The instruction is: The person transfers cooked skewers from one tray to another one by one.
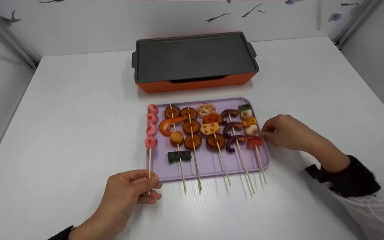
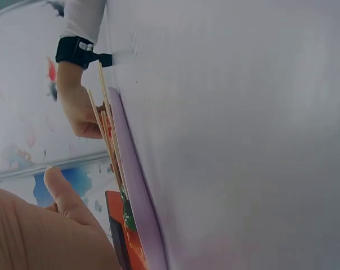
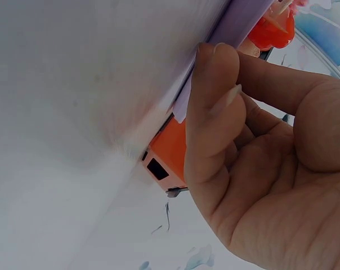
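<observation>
My left hand (image 1: pixel 128 190) pinches the bare lower stick of a skewer of pink balls (image 1: pixel 151 129), which lies along the left edge of a purple tray (image 1: pixel 165 170). At the opposite edge, my right hand (image 1: pixel 287 133) grips the tray's rim between thumb and curled fingers, beside the skewer with red pepper (image 1: pixel 254 141). Several more skewers lie side by side on the tray: one with a shrimp (image 1: pixel 167 127), one with brown round slices (image 1: pixel 192 127), one topped by a lotus root slice (image 1: pixel 206 109), one with purple tentacles (image 1: pixel 233 128). Their sticks overhang the front rim.
Behind the tray stands an orange grill (image 1: pixel 195 85) with a dark flat plate (image 1: pixel 192 56) and side handles. The white table (image 1: pixel 62 133) extends to both sides and meets a painted panel (image 1: pixel 112 26) at the back.
</observation>
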A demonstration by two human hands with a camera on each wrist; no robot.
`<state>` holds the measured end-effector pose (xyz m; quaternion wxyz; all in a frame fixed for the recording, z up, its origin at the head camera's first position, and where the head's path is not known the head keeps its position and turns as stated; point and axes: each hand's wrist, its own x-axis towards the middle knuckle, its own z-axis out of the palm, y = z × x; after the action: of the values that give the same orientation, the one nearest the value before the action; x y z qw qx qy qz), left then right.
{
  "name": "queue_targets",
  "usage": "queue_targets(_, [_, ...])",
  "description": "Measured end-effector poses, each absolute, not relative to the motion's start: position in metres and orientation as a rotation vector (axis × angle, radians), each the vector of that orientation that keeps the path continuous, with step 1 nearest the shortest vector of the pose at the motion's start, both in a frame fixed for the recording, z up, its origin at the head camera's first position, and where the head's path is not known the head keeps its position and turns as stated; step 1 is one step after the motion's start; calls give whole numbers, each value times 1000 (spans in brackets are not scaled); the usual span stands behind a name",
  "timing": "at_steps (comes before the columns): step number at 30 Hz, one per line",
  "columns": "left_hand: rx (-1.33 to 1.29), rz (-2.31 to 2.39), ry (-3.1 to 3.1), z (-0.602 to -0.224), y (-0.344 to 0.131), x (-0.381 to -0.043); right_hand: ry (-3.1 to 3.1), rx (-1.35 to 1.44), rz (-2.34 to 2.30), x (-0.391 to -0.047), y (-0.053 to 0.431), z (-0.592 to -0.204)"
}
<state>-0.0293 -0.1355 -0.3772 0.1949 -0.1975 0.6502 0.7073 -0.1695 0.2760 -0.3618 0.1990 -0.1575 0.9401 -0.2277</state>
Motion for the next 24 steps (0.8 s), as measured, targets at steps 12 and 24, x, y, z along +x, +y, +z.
queue_targets(12, [-629, 1908, 1831, -385, -130, -29, 2619, -427, -644, -170, 277, -363])
queue_targets(24, [-530, 1866, 1834, -385, -131, -30, 2624, -445, -641, -170, 276, -361])
